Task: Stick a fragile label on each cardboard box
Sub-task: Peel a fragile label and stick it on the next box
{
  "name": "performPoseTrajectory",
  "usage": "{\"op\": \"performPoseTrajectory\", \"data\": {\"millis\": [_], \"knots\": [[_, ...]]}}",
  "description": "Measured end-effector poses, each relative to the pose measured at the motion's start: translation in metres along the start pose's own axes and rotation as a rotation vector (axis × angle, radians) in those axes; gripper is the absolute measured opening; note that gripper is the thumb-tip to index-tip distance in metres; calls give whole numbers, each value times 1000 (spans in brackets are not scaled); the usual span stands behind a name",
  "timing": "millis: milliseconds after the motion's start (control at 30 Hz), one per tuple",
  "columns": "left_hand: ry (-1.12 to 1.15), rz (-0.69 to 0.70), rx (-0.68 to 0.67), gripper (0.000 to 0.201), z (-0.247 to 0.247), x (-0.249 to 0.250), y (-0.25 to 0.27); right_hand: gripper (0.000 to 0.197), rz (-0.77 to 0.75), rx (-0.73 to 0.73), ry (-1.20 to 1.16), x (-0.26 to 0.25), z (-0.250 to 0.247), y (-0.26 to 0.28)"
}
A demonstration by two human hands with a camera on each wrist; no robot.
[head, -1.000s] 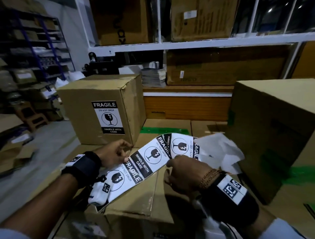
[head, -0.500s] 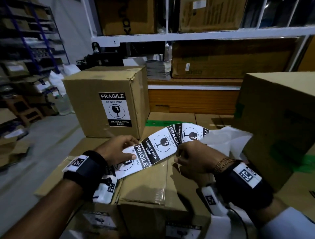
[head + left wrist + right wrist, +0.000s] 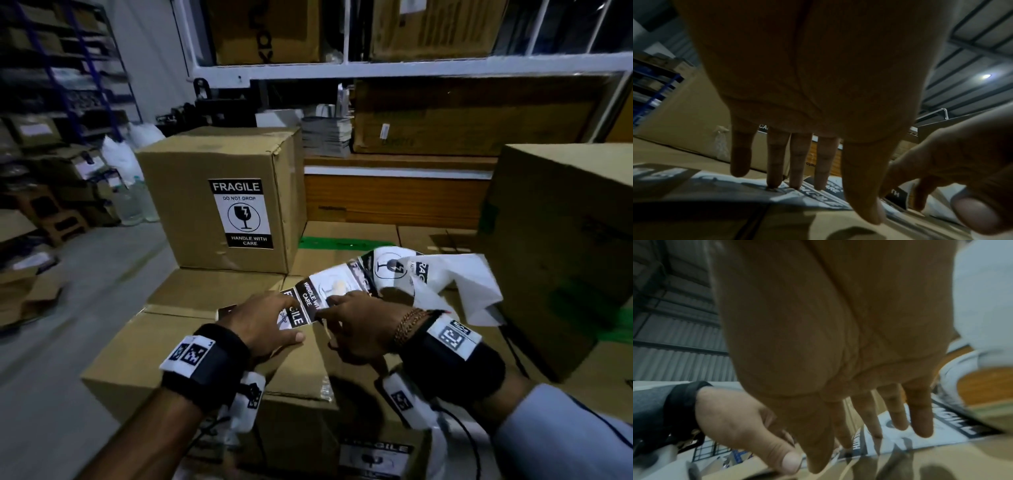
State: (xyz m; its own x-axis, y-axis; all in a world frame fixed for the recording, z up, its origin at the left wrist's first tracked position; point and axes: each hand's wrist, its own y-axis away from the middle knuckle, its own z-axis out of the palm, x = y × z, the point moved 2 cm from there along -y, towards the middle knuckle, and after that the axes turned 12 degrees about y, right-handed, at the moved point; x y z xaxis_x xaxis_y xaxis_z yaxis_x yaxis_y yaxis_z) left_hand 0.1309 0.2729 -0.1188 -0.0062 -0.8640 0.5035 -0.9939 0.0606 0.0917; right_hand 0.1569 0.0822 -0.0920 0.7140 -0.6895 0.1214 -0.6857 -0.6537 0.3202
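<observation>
A: Big picture first, the near cardboard box (image 3: 212, 346) sits front and centre, a labelled box (image 3: 219, 192) standing behind it.

B: And the label strip (image 3: 346, 287) lies across its top. Left hand (image 3: 263, 325) flat, fingers (image 3: 774, 162) straight and spread, pressing the strip down.

A: Right hand (image 3: 359, 329)? Fingers (image 3: 898, 415) straight too, tips resting on the strip, nothing pinched.

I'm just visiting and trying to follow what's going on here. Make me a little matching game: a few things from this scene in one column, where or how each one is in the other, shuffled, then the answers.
Things:
1. left hand
2. right hand
3. upright box
4. strip of fragile labels

States:
A. wears one stuck fragile label on its front
B. straight fingers press the strip's near end onto a box top
C. stretches from the near box top away to the right
D. has a bracelet at its wrist

Pairs: 1-B, 2-D, 3-A, 4-C
</observation>
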Motion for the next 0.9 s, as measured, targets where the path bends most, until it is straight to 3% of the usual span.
{"op": "performPoseTrajectory", "data": {"millis": [267,567,900], "knots": [[-48,-62,56,55,-1,3,-5,35,-23,4,47,2,5,-8],[-117,-60,103,48,-3,6,-7,46,-39,23,53,3,0,-8],[-88,-72,139,35,0,4,-7,40,-45,28,108,1,-1,-6]]}}
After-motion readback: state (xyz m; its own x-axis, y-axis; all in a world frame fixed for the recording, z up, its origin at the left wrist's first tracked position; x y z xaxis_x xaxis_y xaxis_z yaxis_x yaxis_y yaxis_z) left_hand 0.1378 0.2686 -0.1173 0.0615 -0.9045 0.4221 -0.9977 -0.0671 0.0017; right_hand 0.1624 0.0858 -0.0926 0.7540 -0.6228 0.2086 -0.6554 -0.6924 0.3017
